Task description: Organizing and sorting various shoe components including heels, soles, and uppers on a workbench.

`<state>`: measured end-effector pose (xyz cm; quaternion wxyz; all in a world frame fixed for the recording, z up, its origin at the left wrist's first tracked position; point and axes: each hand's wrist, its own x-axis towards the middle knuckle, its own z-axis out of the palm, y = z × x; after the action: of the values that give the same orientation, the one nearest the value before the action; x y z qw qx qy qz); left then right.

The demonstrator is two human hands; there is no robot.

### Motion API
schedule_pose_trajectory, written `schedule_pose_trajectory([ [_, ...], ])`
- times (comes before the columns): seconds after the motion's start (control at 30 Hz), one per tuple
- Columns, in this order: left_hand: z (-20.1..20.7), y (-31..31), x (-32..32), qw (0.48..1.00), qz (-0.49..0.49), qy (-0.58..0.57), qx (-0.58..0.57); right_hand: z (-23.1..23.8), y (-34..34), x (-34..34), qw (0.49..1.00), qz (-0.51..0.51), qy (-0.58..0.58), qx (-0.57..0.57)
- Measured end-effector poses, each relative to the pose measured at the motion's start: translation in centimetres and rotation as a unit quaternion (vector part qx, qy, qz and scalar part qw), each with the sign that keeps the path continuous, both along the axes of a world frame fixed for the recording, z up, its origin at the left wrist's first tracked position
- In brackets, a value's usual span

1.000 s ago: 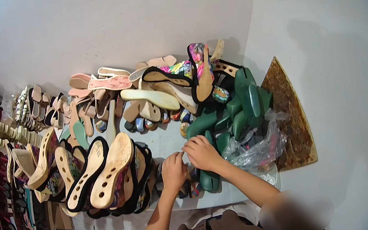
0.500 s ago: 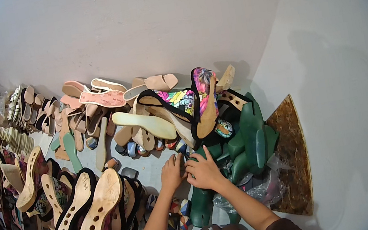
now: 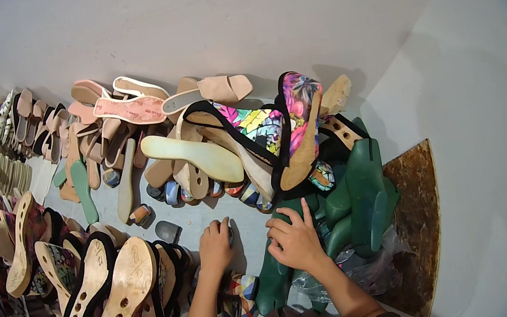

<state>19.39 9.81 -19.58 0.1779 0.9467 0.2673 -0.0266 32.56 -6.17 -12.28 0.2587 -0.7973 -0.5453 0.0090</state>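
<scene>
My left hand (image 3: 216, 249) is over the pale surface left of centre, with its fingers close together around something small and dark that barely shows at its right edge. Just left of it lies a dark grey block (image 3: 169, 231), shaped like a shoe heel. My right hand (image 3: 294, 239) hovers over or rests on a green shoe last (image 3: 274, 282), fingers bent and spread, with nothing seen in them. Beyond the hands, a pale insole (image 3: 190, 158) lies across several shoe parts. A floral wedge shoe (image 3: 302, 107) leans beside another floral-strapped shoe (image 3: 251, 125).
More green lasts (image 3: 366, 197) are heaped at my right by clear plastic wrapping (image 3: 364, 270) and a brown board (image 3: 418, 212). Wooden wedge soles (image 3: 125, 291) stand on the left. Patterned heel blocks (image 3: 245, 286) lie between my forearms. Pink sandals (image 3: 133, 109) line the wall.
My hands, close together before, are now apart: the left has moved left and the right slightly right. The view has shifted a little.
</scene>
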Motion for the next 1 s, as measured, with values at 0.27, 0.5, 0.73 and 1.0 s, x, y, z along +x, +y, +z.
schedule_pose_trajectory([
  [0.27,-1.0,-1.4,7.4,0.972,-0.021,-0.232,0.03,-0.5,0.2,-0.3,1.0,-0.004,0.02,0.016],
  [0.5,-1.8,-2.5,9.0,0.981,0.022,-0.174,0.087,-0.7,0.1,-0.3,1.0,-0.004,0.027,0.014],
  [0.73,-0.9,-2.7,6.1,0.981,0.028,-0.177,0.077,-0.8,0.0,-0.2,0.999,-0.006,0.03,0.017],
  [1.0,0.6,-3.1,1.7,0.989,0.024,-0.116,0.088,-1.1,0.0,-0.4,1.0,0.001,0.023,0.01],
])
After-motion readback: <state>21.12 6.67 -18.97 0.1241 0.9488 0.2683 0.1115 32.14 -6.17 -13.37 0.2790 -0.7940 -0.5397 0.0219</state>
